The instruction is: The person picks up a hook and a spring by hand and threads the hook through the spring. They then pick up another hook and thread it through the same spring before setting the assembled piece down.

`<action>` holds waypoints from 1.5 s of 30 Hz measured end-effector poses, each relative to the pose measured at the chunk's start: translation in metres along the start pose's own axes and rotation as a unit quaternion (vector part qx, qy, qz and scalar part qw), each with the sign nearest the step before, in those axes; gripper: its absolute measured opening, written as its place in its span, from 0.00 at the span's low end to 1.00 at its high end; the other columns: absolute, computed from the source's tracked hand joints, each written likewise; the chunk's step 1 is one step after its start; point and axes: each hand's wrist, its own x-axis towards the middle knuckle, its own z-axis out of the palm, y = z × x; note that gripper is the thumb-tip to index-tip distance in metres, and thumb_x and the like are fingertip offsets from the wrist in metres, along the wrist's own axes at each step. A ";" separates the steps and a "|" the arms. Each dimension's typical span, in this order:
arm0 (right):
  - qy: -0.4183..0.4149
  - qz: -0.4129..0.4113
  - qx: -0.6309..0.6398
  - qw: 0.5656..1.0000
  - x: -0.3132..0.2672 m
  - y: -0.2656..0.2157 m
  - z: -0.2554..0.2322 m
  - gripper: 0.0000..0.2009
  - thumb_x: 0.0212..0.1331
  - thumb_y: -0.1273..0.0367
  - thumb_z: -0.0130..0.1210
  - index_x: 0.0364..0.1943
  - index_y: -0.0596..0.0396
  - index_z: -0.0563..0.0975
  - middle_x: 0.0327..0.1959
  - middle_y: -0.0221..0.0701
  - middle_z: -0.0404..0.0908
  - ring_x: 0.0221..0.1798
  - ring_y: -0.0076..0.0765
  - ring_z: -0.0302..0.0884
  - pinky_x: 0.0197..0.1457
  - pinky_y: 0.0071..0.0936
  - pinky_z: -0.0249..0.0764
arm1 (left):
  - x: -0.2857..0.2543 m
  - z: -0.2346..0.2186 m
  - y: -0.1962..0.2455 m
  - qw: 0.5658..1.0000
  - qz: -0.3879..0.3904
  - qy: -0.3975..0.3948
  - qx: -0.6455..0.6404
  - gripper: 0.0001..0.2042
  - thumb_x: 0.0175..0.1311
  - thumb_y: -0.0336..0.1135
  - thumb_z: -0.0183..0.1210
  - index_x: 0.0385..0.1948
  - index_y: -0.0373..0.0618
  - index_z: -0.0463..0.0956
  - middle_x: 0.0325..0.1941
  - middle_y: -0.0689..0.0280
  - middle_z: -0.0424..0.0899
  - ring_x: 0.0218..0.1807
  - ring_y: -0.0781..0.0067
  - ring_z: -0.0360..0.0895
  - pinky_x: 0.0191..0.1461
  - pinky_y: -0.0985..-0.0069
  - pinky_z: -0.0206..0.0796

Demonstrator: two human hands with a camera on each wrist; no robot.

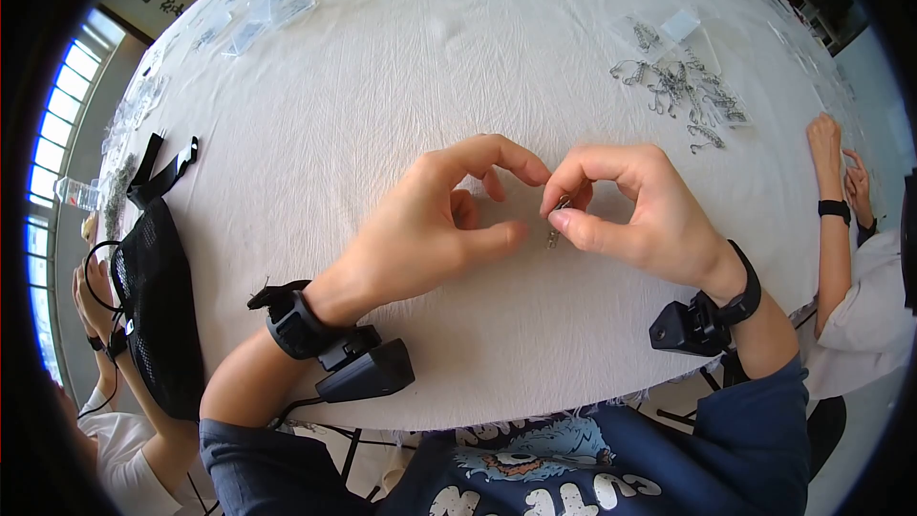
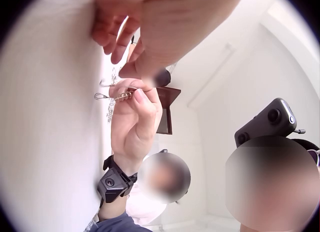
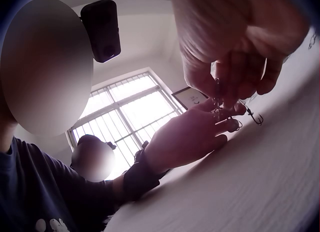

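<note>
Between thumb and index finger, my right hand (image 1: 645,210) pinches a small metal piece (image 1: 554,237) above the white cloth. In the left wrist view this piece shows a coil (image 2: 123,96) with a wire loop at its end. A dark hook (image 3: 256,118) hangs by the fingers in the right wrist view; whether it belongs to the same piece, I cannot tell. My left hand (image 1: 420,220) is just left of the right one, its fingers loosely bent and thumb apart, with nothing seen in its grasp. The two hands' index fingertips are close together in the head view.
A pile of metal hooks (image 1: 678,86) lies at the back right beside clear plastic boxes (image 1: 680,25). More clear boxes (image 1: 277,8) stand at the back left. A black mesh bag (image 1: 158,296) lies along the left edge. Other people's arms rest at both sides of the table.
</note>
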 end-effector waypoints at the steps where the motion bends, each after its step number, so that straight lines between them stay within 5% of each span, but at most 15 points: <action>1: -0.008 0.003 0.008 1.000 0.000 -0.001 0.001 0.05 0.51 0.73 0.58 0.29 0.62 0.78 0.25 0.27 0.78 0.30 0.21 0.73 0.37 0.21 0.71 | 0.000 -0.001 0.001 1.000 -0.003 -0.016 0.012 0.12 0.51 0.23 0.58 0.40 0.41 0.74 0.43 0.73 0.76 0.40 0.87 0.68 0.34 0.88 0.61; 8: -0.036 0.047 0.033 0.998 -0.002 0.001 0.001 0.06 0.52 0.74 0.58 0.32 0.62 0.79 0.24 0.29 0.80 0.28 0.20 0.75 0.34 0.20 0.72 | 0.000 -0.001 -0.003 1.000 0.020 -0.023 0.007 0.13 0.49 0.23 0.56 0.39 0.42 0.73 0.38 0.74 0.74 0.40 0.87 0.67 0.35 0.87 0.61; 15: -0.049 0.150 -0.052 0.986 0.001 -0.004 -0.009 0.06 0.53 0.74 0.56 0.34 0.60 0.80 0.22 0.24 0.78 0.24 0.13 0.67 0.28 0.14 0.62 | 0.000 0.000 0.000 0.998 -0.047 0.006 0.027 0.08 0.49 0.22 0.58 0.32 0.41 0.75 0.32 0.74 0.74 0.33 0.87 0.69 0.35 0.84 0.62; 18: -0.039 0.149 -0.060 0.986 0.000 0.000 -0.008 0.05 0.53 0.74 0.56 0.33 0.60 0.80 0.21 0.23 0.76 0.23 0.12 0.64 0.25 0.13 0.60 | -0.003 0.003 0.008 0.996 -0.039 -0.007 0.084 0.05 0.48 0.23 0.59 0.28 0.42 0.77 0.28 0.74 0.75 0.30 0.85 0.69 0.34 0.83 0.63; 21: -0.022 0.148 -0.066 0.987 0.001 0.000 -0.008 0.07 0.51 0.73 0.56 0.31 0.65 0.79 0.18 0.33 0.78 0.21 0.24 0.72 0.27 0.23 0.68 | -0.004 0.006 0.009 0.991 0.012 -0.011 0.129 0.05 0.47 0.23 0.61 0.27 0.42 0.80 0.26 0.71 0.76 0.28 0.83 0.69 0.32 0.82 0.63; 45: -0.020 0.146 -0.107 0.983 -0.001 0.001 -0.011 0.07 0.48 0.72 0.56 0.29 0.63 0.76 0.15 0.33 0.75 0.18 0.26 0.69 0.25 0.25 0.66 | -0.004 0.016 0.009 0.976 0.052 -0.010 0.209 0.06 0.46 0.24 0.63 0.28 0.42 0.83 0.24 0.66 0.77 0.25 0.75 0.71 0.32 0.79 0.65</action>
